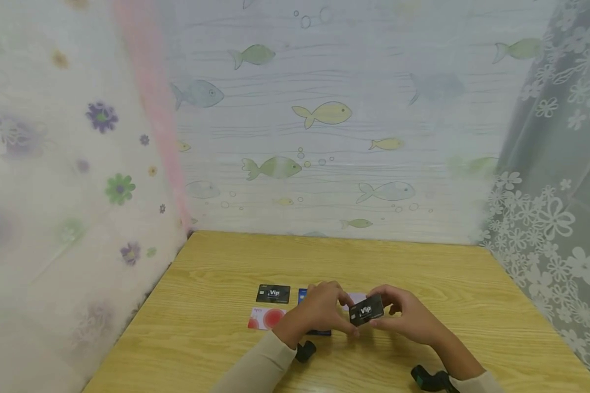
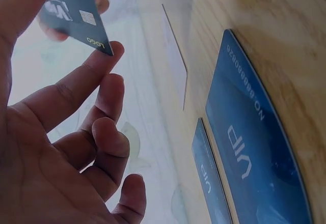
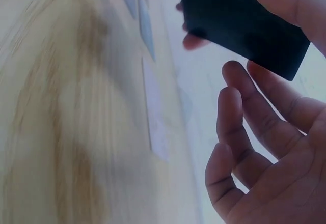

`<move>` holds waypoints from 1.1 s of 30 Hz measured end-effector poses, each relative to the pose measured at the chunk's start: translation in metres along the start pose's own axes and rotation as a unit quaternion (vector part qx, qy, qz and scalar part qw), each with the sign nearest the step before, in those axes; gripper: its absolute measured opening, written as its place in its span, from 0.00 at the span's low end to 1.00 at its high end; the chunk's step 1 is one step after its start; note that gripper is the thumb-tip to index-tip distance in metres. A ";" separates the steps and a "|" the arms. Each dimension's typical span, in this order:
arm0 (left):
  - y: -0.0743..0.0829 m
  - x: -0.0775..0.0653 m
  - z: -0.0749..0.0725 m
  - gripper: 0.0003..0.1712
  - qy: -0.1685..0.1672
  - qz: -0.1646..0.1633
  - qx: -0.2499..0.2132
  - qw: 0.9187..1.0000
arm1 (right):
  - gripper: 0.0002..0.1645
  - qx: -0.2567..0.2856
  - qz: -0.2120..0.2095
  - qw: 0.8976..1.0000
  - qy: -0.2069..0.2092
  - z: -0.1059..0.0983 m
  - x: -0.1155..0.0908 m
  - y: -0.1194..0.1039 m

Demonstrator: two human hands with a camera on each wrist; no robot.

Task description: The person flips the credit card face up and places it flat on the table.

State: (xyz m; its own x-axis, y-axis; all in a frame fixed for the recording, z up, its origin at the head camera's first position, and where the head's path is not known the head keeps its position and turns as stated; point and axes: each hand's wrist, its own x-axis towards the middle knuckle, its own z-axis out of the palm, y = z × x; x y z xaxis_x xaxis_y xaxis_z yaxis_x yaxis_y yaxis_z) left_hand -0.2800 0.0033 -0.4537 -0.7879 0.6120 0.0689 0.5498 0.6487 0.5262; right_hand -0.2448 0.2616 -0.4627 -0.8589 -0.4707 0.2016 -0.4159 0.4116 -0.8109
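Observation:
A black VIP card (image 1: 366, 310) is held up over the table, tilted, between both hands. My left hand (image 1: 319, 311) holds its left end by the edges, and the index fingertip meets the corner beside the chip and "LOGO" print in the left wrist view. At the other end, the thumb and index finger of my right hand (image 1: 413, 316) pinch the card. Its plain dark back (image 3: 239, 25) faces the right wrist camera. Lying behind it is a pale card (image 1: 358, 298). Beneath my left hand, a blue card (image 1: 302, 295) and a dark blue card (image 1: 320, 332) are partly covered.
Left of my hands, another black VIP card (image 1: 274, 293) lies above a white card with red circles (image 1: 265, 318) on the wooden table (image 1: 216, 256). Fish-patterned curtain (image 1: 324, 164) hangs along the back edge, with flowered curtains at both sides. Black wrist devices (image 1: 425, 377) sit near both sleeves.

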 end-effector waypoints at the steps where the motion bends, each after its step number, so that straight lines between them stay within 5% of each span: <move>1: 0.000 0.000 0.000 0.25 0.001 0.000 0.000 1.000 | 0.25 0.002 -0.001 1.000 -0.002 -0.001 -0.001 0.002; 13: -0.002 -0.001 -0.003 0.27 0.000 -0.014 0.018 1.000 | 0.24 -0.021 0.041 0.999 -0.008 -0.005 -0.011 0.013; 24: -0.005 -0.001 0.004 0.30 -0.012 -0.045 0.088 0.995 | 0.30 -0.092 0.069 0.993 -0.028 -0.005 -0.013 0.017; 33: -0.005 0.003 0.010 0.30 -0.013 -0.061 0.101 0.993 | 0.31 -0.083 0.074 0.992 -0.051 -0.005 -0.014 0.019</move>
State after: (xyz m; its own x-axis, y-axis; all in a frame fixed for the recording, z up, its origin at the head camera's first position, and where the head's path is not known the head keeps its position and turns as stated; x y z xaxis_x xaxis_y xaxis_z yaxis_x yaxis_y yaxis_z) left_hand -0.2824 0.0062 -0.4651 -0.8461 0.5330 -0.0089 0.4972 0.7950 0.3476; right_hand -0.2424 0.2799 -0.4783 -0.8835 -0.4678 0.0230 -0.3372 0.6012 -0.7245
